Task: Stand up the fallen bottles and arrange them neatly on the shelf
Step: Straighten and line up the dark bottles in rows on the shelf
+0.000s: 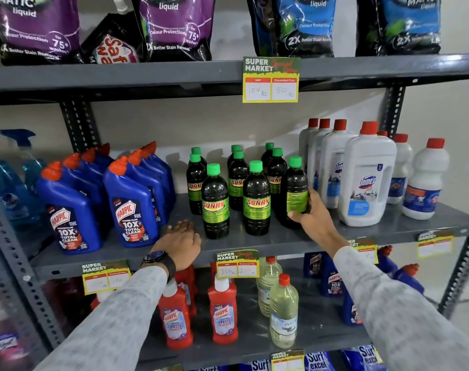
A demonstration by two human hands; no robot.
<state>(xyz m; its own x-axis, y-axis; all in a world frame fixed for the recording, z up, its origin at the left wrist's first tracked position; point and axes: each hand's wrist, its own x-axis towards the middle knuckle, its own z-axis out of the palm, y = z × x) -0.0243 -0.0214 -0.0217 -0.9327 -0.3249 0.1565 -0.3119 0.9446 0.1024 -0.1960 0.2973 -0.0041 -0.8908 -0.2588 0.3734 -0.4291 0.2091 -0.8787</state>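
Several dark Sunny bottles with green caps stand upright in rows on the middle grey shelf. My right hand grips the front right Sunny bottle around its lower half; its label faces away from the others' direction. My left hand rests palm down on the shelf's front edge, just left of the front left Sunny bottle, fingers spread and holding nothing. A watch sits on that wrist.
Blue Harpic bottles stand left of the Sunny group, white Domex bottles to the right. Detergent pouches fill the shelf above. Red Harpic bottles and clear bottles stand below. Price tags hang from shelf edges.
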